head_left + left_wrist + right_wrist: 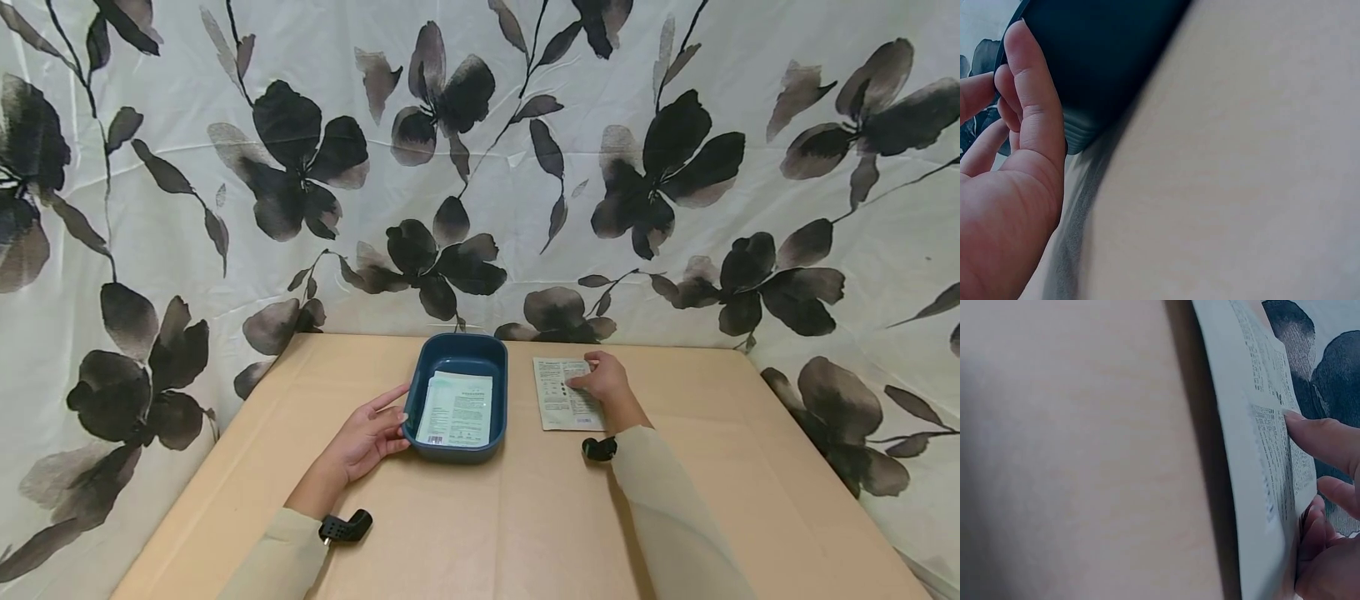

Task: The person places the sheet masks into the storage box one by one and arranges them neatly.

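Note:
A dark blue rectangular bin (456, 455) stands near the far edge of the table. Pale flat packets (457, 408) with printed text and a barcode lie inside it. My left hand (370, 437) touches the bin's left side at the rim, fingers spread and relaxed; in the left wrist view the thumb (1032, 87) overlaps the dark outer wall. To the right of the bin, my right hand (606, 383) pinches another printed flat packet (558, 396) by its right edge. The right wrist view shows the thumb on the printed face, other fingers at the edge, and a dark shadow along the packet's near side.
The tan table (450, 533) narrows toward the back, where it meets a white floral-patterned cloth (540, 192). This cloth also runs along both sides. Each wrist wears a black device, the left one (347, 527) and the right one (600, 450).

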Motion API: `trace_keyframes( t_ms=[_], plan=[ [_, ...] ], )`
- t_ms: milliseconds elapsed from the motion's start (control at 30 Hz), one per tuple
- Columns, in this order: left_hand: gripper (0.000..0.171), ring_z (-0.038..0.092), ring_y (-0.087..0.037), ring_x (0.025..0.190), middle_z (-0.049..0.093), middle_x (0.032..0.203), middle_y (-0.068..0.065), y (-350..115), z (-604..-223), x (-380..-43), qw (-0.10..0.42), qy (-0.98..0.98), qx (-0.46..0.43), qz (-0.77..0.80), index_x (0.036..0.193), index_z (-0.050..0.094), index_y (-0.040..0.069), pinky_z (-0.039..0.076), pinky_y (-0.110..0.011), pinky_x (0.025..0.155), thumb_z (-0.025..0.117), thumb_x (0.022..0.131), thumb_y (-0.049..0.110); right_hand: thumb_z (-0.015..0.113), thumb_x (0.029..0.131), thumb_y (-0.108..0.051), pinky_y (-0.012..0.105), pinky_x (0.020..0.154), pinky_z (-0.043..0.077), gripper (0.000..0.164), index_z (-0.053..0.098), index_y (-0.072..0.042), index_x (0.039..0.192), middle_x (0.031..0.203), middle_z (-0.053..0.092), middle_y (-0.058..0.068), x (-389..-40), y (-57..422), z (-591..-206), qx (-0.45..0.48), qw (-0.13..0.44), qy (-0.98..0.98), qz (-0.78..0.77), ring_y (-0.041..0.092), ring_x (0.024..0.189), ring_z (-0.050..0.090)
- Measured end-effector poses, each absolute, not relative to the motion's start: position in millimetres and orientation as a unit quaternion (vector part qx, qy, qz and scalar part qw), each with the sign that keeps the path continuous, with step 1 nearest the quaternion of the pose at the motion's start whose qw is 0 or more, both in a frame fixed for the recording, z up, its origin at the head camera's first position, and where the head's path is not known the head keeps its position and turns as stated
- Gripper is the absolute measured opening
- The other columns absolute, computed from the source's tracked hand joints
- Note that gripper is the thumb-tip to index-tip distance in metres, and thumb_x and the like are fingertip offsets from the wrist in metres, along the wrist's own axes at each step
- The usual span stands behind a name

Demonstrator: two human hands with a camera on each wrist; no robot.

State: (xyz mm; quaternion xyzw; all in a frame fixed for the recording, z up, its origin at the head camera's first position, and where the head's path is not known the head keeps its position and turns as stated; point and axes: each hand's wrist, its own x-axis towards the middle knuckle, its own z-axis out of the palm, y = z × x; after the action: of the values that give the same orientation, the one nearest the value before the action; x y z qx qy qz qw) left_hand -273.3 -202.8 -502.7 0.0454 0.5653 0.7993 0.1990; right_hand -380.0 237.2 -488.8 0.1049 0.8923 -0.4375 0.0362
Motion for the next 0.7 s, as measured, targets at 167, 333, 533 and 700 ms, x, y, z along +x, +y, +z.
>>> trace_keyframes(
  t_ms=[167, 333, 533, 700],
  plan=[
    [0.064, 0.067, -0.013, 0.08, 0.066, 0.114, -0.007, -202.1, -502.4, -273.7, 0.2, 0.564, 0.043, 0.8, 0.163, 0.029, 0.018, 0.063, -0.029, 0.076, 0.055, 0.105, 0.008, 0.086, 0.081, -0.011, 0.052, 0.114, 0.042, 0.086, 0.039, -0.004, 0.153, 0.154, 0.045, 0.028, -380.8, 239.3, -490.0, 0.1, 0.035, 0.894, -0.435, 0.042, 0.134, 0.049],
    [0.064, 0.066, -0.013, 0.079, 0.066, 0.111, -0.006, -201.6, -503.4, -273.5, 0.198, 0.566, 0.041, 0.799, 0.163, 0.029, 0.017, 0.063, -0.029, 0.076, 0.054, 0.105, 0.008, 0.087, 0.079, -0.008, 0.051, 0.109, 0.045, 0.089, 0.038, -0.006, 0.153, 0.153, 0.044, 0.026, -380.8, 239.7, -491.9, 0.099, 0.037, 0.887, -0.449, 0.041, 0.129, 0.05],
    [0.063, 0.066, -0.013, 0.079, 0.066, 0.111, -0.006, -201.5, -504.1, -273.3, 0.196, 0.567, 0.042, 0.799, 0.163, 0.029, 0.017, 0.063, -0.029, 0.076, 0.053, 0.106, 0.007, 0.087, 0.079, -0.005, 0.045, 0.1, 0.05, 0.087, 0.04, -0.007, 0.152, 0.151, 0.047, 0.025, -379.3, 239.5, -492.8, 0.1, 0.035, 0.882, -0.46, 0.039, 0.124, 0.053],
    [0.064, 0.066, -0.012, 0.079, 0.065, 0.11, -0.006, -201.1, -503.6, -273.0, 0.194, 0.567, 0.042, 0.8, 0.163, 0.029, 0.017, 0.063, -0.029, 0.077, 0.054, 0.105, 0.007, 0.086, 0.079, -0.004, 0.036, 0.086, 0.053, 0.086, 0.04, -0.008, 0.152, 0.147, 0.05, 0.024, -377.8, 240.0, -493.0, 0.096, 0.036, 0.876, -0.471, 0.037, 0.118, 0.056]
  ],
)
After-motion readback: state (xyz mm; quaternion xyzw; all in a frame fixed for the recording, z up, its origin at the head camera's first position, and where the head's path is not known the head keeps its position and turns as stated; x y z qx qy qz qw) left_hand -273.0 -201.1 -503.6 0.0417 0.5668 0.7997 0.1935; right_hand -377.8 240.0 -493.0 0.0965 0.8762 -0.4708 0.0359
